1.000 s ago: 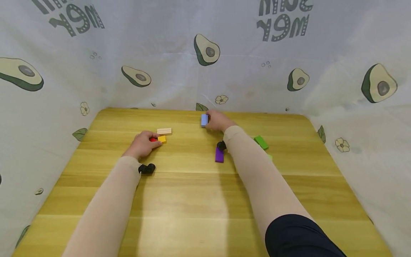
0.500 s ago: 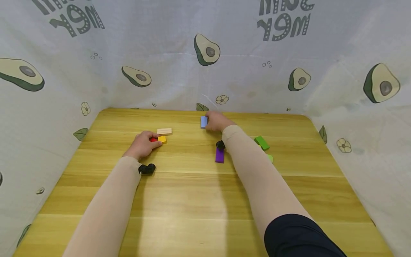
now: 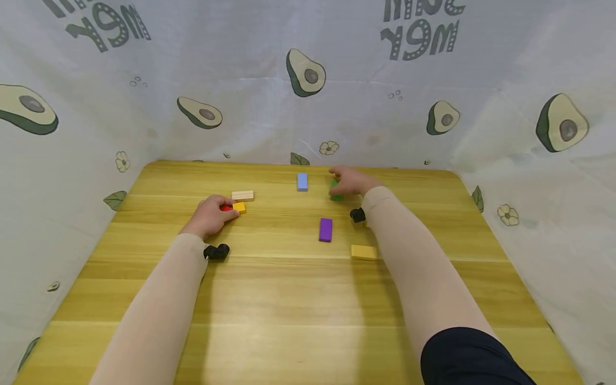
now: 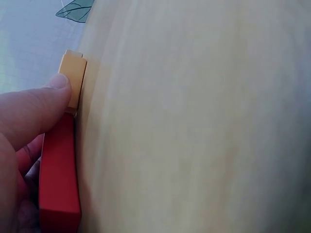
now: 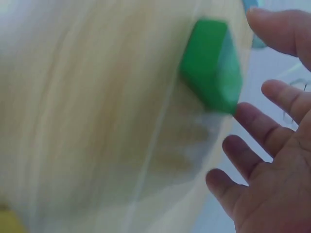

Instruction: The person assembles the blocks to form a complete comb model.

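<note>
Fingers [image 5: 260, 128] spread on right hand [image 3: 353, 182], partly hiding green block [image 5: 210, 63], left hand [image 3: 207, 216] pinching orange block [image 4: 76, 77], blue block [image 3: 302, 182] between.

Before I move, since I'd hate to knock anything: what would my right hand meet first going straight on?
Likely the green block, close by your right hand, though depth is unclear.
</note>
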`<state>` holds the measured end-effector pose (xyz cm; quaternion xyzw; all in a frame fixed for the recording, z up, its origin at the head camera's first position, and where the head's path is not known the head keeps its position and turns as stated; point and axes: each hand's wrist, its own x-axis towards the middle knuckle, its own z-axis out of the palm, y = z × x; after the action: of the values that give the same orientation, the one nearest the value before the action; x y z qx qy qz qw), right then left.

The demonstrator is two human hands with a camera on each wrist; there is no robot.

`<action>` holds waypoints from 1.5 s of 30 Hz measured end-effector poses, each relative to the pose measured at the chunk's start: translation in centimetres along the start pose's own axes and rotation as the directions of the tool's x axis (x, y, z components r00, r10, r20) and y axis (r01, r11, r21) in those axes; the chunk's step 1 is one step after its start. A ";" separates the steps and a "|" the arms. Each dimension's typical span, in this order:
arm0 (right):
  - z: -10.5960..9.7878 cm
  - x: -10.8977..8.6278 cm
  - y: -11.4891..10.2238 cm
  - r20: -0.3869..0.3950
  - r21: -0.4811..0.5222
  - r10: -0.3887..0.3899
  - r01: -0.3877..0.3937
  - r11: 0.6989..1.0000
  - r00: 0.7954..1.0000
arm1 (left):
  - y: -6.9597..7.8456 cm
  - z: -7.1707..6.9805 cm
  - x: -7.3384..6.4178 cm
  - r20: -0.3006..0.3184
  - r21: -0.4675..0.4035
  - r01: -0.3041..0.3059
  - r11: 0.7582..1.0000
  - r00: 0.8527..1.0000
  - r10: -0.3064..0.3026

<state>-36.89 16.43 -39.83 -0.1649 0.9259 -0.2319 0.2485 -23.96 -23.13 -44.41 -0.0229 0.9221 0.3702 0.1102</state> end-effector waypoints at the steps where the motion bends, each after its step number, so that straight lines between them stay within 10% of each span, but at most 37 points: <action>1: 0.0 -0.3 0.4 0.003 0.002 0.000 0.000 1.000 1.000 | 0.0 0.0 0.0 0.000 0.001 0.000 1.000 1.000 0.000; 45: 2.1 -2.3 2.7 -0.112 -0.013 0.024 -0.026 1.000 0.993 | 0.2 0.0 0.1 0.017 0.001 0.027 1.000 0.999 -0.027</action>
<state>-34.39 18.92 -41.96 -0.1420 0.9420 -0.2308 0.1978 -24.04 -22.98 -44.31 -0.0324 0.9208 0.3687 0.1232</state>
